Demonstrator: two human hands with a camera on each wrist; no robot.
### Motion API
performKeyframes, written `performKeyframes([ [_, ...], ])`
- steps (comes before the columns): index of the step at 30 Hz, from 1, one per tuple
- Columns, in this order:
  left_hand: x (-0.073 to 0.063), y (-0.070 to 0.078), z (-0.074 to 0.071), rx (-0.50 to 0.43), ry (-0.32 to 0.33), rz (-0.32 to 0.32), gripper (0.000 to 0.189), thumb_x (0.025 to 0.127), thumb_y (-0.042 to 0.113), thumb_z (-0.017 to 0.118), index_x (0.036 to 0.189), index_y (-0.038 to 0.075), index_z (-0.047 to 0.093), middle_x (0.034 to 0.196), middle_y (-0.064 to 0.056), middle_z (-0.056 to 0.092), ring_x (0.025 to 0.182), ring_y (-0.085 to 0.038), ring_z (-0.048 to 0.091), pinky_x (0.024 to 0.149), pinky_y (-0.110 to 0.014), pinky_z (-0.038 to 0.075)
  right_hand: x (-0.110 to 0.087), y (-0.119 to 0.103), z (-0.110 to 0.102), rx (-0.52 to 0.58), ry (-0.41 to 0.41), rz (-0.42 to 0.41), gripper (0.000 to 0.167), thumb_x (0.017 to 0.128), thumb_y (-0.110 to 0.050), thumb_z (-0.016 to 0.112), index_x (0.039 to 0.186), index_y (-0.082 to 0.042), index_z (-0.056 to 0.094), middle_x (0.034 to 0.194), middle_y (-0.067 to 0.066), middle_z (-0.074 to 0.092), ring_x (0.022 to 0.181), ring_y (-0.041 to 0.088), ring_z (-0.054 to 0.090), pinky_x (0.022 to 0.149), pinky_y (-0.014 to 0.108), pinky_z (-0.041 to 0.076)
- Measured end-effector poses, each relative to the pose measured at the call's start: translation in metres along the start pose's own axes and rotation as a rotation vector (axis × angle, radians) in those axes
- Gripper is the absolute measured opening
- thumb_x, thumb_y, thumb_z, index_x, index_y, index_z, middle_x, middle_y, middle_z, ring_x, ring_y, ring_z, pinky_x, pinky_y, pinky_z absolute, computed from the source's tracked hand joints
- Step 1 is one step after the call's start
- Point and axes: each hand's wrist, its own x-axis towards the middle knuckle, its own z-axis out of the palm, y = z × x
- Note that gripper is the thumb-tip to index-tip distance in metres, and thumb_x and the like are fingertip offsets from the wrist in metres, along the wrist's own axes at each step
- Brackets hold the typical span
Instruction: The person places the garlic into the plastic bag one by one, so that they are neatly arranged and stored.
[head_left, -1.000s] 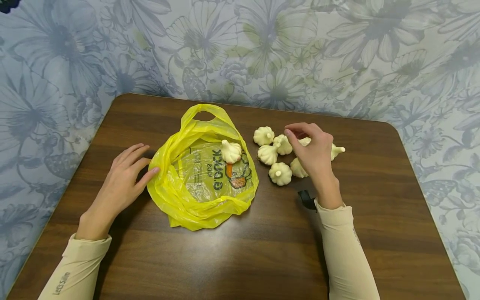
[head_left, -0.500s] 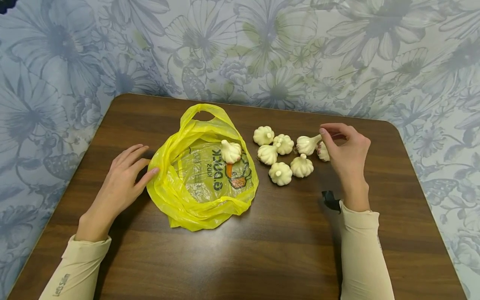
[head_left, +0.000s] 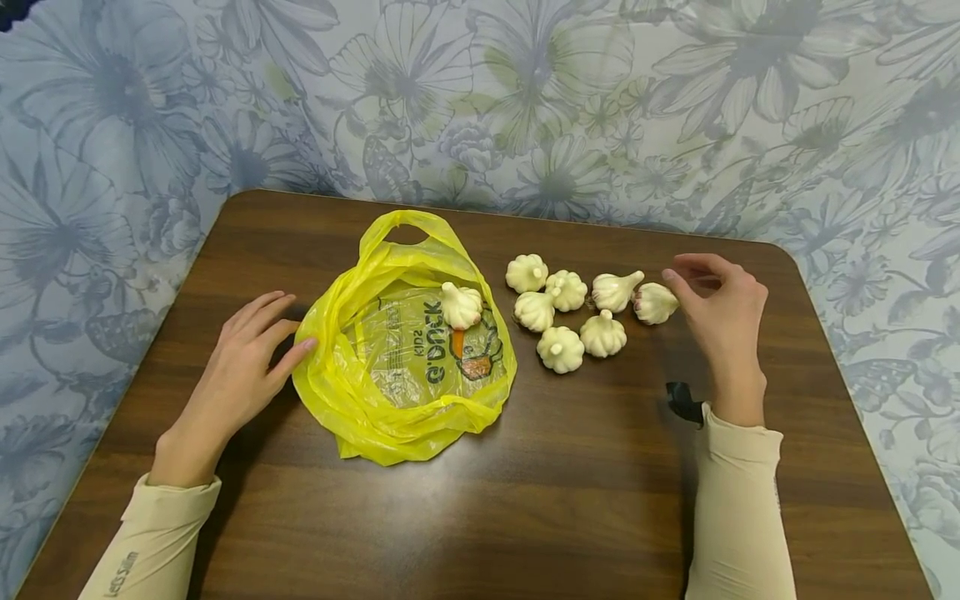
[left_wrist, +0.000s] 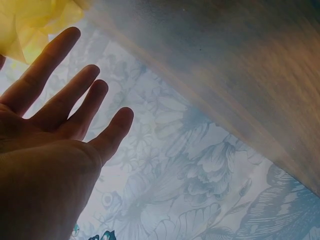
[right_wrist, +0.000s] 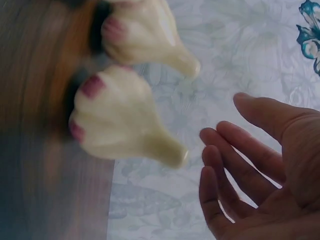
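A yellow plastic bag [head_left: 405, 417] lies on the table with its mouth spread wide. One garlic bulb [head_left: 461, 307] rests inside it, near the right rim. My left hand [head_left: 232, 375] is beside the bag, its thumb at the left rim and the fingers extended; in the left wrist view the fingers [left_wrist: 55, 50] look straight and spread. My right hand [head_left: 723, 312] hovers just right of the rightmost garlic bulb [head_left: 655, 303]. The right wrist view shows a gap between its fingertips [right_wrist: 209, 134] and the stem of a bulb [right_wrist: 122, 115] with purple patches.
Several more garlic bulbs [head_left: 561, 348] lie in a loose group between the bag and my right hand. A dark brown wooden table [head_left: 480, 517] bears everything; its far edge runs along a floral-papered wall [head_left: 555, 108].
My right hand has moved right, from above the garlic group to beyond its rightmost bulb, uncovering bulbs it hid. The rightmost bulb now lies with its stem apart from the fingers. Left hand unmoved.
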Motion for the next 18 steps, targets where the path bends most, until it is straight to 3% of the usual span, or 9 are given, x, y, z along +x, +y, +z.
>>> performKeyframes([
  [6,0.001,-0.001,0.001,-0.001,0.008,0.009,0.030,0.090,0.017,0.082,0.107,-0.006,0.073,0.146,-0.028,0.059,0.143,-0.048,0.046,0.114,-0.074,0.034,0.000,0.010,-0.004,-0.064,-0.068,0.030,0.037,0.094,-0.034,0.081,0.125,-0.013,0.078,0.112,0.016,0.079,0.090,0.005,0.066,0.080,0.011,0.046],
  [10,0.001,0.000,0.001,0.000,0.009,0.010,0.030,0.090,0.017,0.082,0.108,-0.006,0.073,0.146,-0.028,0.059,0.143,-0.048,0.046,0.115,-0.074,0.034,0.000,0.014,-0.008,-0.091,-0.119,0.042,0.042,0.093,-0.033,0.083,0.127,-0.011,0.076,0.110,0.020,0.077,0.078,-0.011,0.059,0.077,0.015,0.045],
  [11,0.001,0.000,0.001,0.000,0.008,0.008,0.031,0.090,0.017,0.082,0.109,-0.005,0.073,0.146,-0.028,0.059,0.143,-0.047,0.046,0.115,-0.074,0.034,0.000,0.015,-0.010,-0.094,-0.138,0.040,0.042,0.092,-0.031,0.084,0.127,-0.009,0.076,0.108,0.022,0.077,0.074,-0.017,0.055,0.083,0.019,0.046],
  [14,0.001,0.000,0.001,0.000,0.008,0.003,0.032,0.090,0.018,0.082,0.110,-0.005,0.073,0.146,-0.028,0.059,0.143,-0.047,0.046,0.115,-0.074,0.034,0.000,0.018,-0.014,-0.113,-0.204,0.024,0.043,0.091,-0.025,0.085,0.128,-0.005,0.074,0.105,0.028,0.075,0.066,-0.027,0.045,0.096,0.041,0.047],
  [16,0.001,0.000,0.001,0.000,0.007,0.001,0.032,0.091,0.018,0.082,0.111,-0.005,0.073,0.146,-0.028,0.059,0.143,-0.047,0.046,0.115,-0.074,0.034,0.001,0.019,-0.016,-0.122,-0.241,0.013,0.042,0.090,-0.021,0.086,0.126,-0.003,0.074,0.103,0.030,0.075,0.065,-0.027,0.043,0.101,0.056,0.041],
  [18,0.000,0.000,0.001,-0.006,0.010,-0.001,0.032,0.091,0.019,0.081,0.110,-0.006,0.073,0.145,-0.028,0.059,0.142,-0.048,0.046,0.115,-0.074,0.033,0.001,0.019,-0.017,-0.134,-0.258,0.015,0.038,0.090,-0.019,0.086,0.123,-0.003,0.076,0.100,0.029,0.075,0.065,-0.026,0.043,0.100,0.058,0.041],
])
